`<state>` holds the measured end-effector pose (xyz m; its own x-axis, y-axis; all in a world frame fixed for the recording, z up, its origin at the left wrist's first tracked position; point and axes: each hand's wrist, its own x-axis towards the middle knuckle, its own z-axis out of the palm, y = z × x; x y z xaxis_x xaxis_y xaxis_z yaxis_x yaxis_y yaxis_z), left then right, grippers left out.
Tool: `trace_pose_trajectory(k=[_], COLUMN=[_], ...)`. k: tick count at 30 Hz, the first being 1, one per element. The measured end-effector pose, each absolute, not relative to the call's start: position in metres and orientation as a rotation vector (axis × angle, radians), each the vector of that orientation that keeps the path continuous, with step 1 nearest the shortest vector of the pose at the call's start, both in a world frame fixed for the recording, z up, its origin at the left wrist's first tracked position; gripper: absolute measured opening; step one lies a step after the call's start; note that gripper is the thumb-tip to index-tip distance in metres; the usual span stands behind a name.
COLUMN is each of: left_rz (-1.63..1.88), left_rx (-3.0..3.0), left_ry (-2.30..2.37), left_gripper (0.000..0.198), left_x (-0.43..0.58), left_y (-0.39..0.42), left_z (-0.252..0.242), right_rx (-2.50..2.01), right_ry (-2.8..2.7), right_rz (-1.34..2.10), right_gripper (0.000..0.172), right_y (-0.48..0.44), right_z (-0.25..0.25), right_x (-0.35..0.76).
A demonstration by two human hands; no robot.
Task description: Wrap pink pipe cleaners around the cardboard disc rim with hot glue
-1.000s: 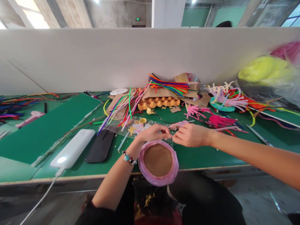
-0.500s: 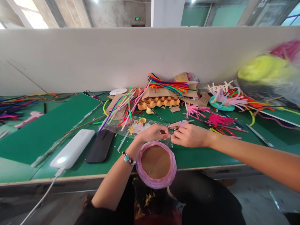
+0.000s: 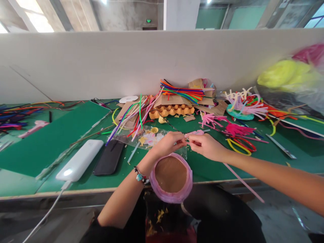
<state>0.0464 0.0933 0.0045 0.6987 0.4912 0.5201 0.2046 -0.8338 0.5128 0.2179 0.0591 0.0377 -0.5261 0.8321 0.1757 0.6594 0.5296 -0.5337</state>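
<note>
My left hand [image 3: 174, 141] and my right hand [image 3: 206, 145] meet above the table's front part, fingers pinched close together. A thin pink pipe cleaner [image 3: 244, 183] runs out from under my right forearm toward the lower right; its other end seems to be between my fingertips, mostly hidden by them. Just below my hands, at the table edge, is a round pink-wrapped container [image 3: 187, 189] with a brown cardboard face. A pink glue gun [image 3: 194, 133] lies behind my fingers, partly covered.
A clear plastic sheet [image 3: 181, 153] with scraps lies behind the container. Left are a black phone [image 3: 108, 158] and a white power bank [image 3: 80, 160] with a cable. Farther back lie an egg carton [image 3: 172, 110], bundled pipe cleaners [image 3: 181, 91] and pink tufts [image 3: 238, 130]; scissors [image 3: 239, 146] lie right.
The pink pipe cleaner now sticks out below my right forearm, past the table edge. Both hands have shifted slightly up and right, still close together. The container has moved slightly right.
</note>
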Motion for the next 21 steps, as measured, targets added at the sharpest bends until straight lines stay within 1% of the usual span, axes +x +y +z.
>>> trace_pose_trajectory(k=[5,8,11,15,17,18,19,21], left_rz=[1.053,1.084,1.067,0.96,0.897,0.874,0.86,0.847], left_rx=[2.558,2.468,2.23,1.987,1.903,1.86,1.817,1.747], left_ry=[0.597,0.625,0.638,0.685,0.676,0.663,0.646,0.612], left_gripper=[0.025,0.027,0.024,0.02,0.022,0.024,0.027,0.032], left_x=[0.048,0.048,0.046,0.041,0.039,0.039,0.038,0.038], left_y=[0.091,0.091,0.092,0.092,0.093,0.094,0.094,0.096], left_z=[0.003,0.003,0.004,0.005,0.005,0.005,0.005,0.004], right_rx=[-1.36,-1.392,-1.394,-1.381,-1.341,-1.285,-1.189,-0.884], right_ry=[-2.111,-2.013,-1.991,-2.064,-2.223,-2.348,-2.478,-2.646], right_rz=[0.919,1.041,1.065,0.966,0.711,0.479,0.183,-0.48], right_gripper=[0.018,0.021,0.023,0.023,0.018,0.015,0.016,0.022], right_y=[0.059,0.058,0.057,0.058,0.059,0.06,0.061,0.064], right_z=[0.036,0.038,0.043,0.047,0.048,0.048,0.048,0.048], right_x=[0.213,0.21,0.21,0.214,0.217,0.219,0.22,0.222])
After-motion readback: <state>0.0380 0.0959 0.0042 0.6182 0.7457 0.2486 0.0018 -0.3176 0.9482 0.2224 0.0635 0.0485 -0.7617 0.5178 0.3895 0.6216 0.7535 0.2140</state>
